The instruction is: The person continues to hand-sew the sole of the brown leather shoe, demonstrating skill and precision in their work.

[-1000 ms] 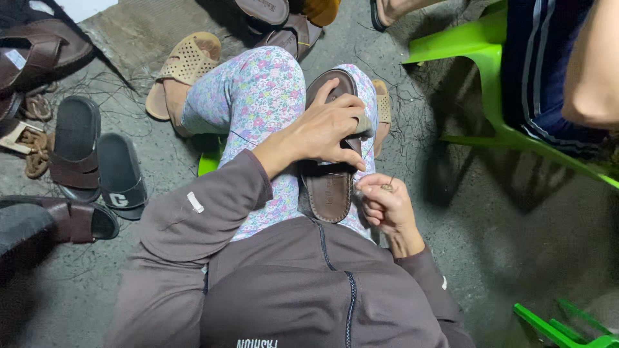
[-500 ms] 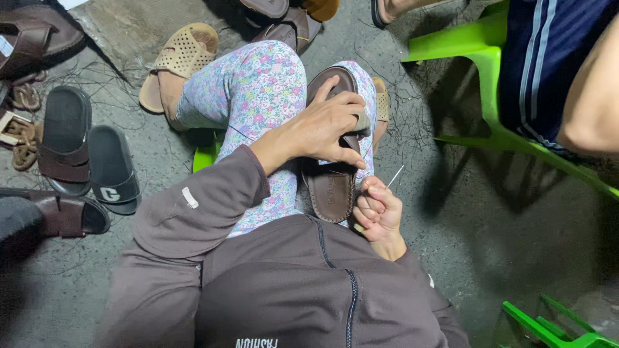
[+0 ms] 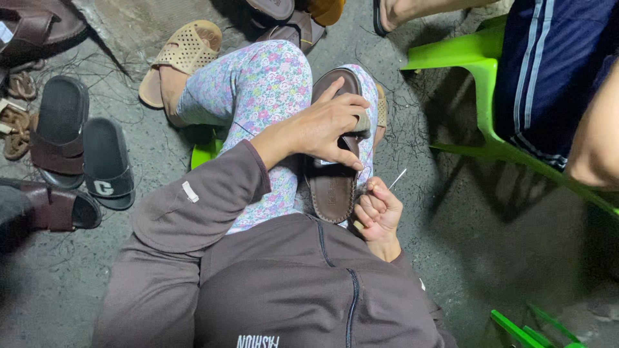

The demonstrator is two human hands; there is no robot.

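— Since the frame before, what has shifted?

— Only a little: the right hand (image 3: 379, 212) has edged closer to the sandal's rim, and the needle (image 3: 398, 178) now points up and to the right.

— And the grips?

— That right hand is curled shut, pinching the needle at the near right edge of the brown leather sandal (image 3: 335, 161). The left hand (image 3: 329, 125) lies across the sandal with fingers spread and bent, pressing it onto the floral-trousered lap (image 3: 258, 96).

— What could go wrong?

— I'd judge the needle tip could prick the left thumb, which sits just beside the stitching edge, if the sandal slides on the knee.

— Room to move?

— Bare concrete floor (image 3: 451, 258) lies open to the right and near. Farther right stands a green plastic chair (image 3: 477, 64) with another person seated. To the left lie black slides (image 3: 106, 164) and a tan perforated sandal (image 3: 184, 51), well apart from the hands.
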